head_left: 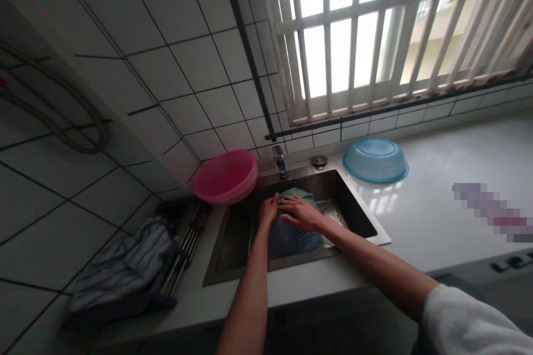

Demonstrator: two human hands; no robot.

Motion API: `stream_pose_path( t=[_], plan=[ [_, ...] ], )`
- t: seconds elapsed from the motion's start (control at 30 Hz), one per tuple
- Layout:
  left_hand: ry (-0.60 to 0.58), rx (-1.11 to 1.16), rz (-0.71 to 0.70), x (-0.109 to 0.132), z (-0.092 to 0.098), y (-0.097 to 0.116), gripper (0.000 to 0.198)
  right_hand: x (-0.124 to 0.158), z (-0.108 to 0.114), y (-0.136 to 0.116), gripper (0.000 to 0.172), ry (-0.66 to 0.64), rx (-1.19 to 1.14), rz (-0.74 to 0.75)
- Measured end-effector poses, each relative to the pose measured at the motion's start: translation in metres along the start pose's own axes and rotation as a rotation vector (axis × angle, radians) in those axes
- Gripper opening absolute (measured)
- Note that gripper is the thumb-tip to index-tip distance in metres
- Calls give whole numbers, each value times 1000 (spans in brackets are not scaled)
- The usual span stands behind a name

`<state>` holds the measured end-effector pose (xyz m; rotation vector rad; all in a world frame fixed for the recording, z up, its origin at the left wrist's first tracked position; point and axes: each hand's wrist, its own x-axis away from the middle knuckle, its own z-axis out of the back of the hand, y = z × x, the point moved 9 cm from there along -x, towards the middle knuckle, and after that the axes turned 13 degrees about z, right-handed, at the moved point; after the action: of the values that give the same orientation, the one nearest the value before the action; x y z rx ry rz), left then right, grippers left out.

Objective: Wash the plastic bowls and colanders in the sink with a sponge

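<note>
A blue basket (293, 238) with a pattern of small holes sits upside down, as it appears, in the right basin of the steel sink (362, 213). Over its top lies a green cloth (303, 195). My left hand (268, 209) is closed at the basket's left side, thumb up; its fingertips are partly hidden. My right hand (303, 213) lies on the cloth and basket with its fingers stretched out and apart.
Behind the sink stands a faucet (280, 162), with a drain strainer (319, 161) beside it. A pink basin (228, 177) leans at the left corner. An upturned blue basin (375, 161) rests on the right counter. Striped fabric (125, 260) lies at left.
</note>
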<state>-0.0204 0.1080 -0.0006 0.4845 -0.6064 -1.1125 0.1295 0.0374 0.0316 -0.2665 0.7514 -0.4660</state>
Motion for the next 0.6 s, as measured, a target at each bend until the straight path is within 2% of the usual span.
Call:
stream_pose_path(
  t=[0.07, 0.13, 0.27, 0.37, 0.47, 0.53, 0.6],
  plan=[
    [13, 8, 1, 0, 3, 0, 51, -2, 4, 1, 43, 26, -20, 16],
    [45, 75, 4, -3, 7, -2, 54, 3, 14, 19, 43, 110, -54, -56],
    [112, 306, 41, -12, 19, -18, 60, 34, 34, 81, 50, 342, -198, -399],
    [148, 482, 104, -20, 26, -34, 60, 60, 34, 116, 50, 430, -322, -655],
    [158, 593, 170, -24, 29, -48, 60, 75, 38, 130, 50, 470, -370, -812],
    [167, 641, 205, -26, 30, -53, 59, 84, 50, 130, 52, 526, -301, -905],
    [179, 669, 229, -27, 31, -57, 58, 87, 68, 122, 52, 621, -182, -915]
  ],
)
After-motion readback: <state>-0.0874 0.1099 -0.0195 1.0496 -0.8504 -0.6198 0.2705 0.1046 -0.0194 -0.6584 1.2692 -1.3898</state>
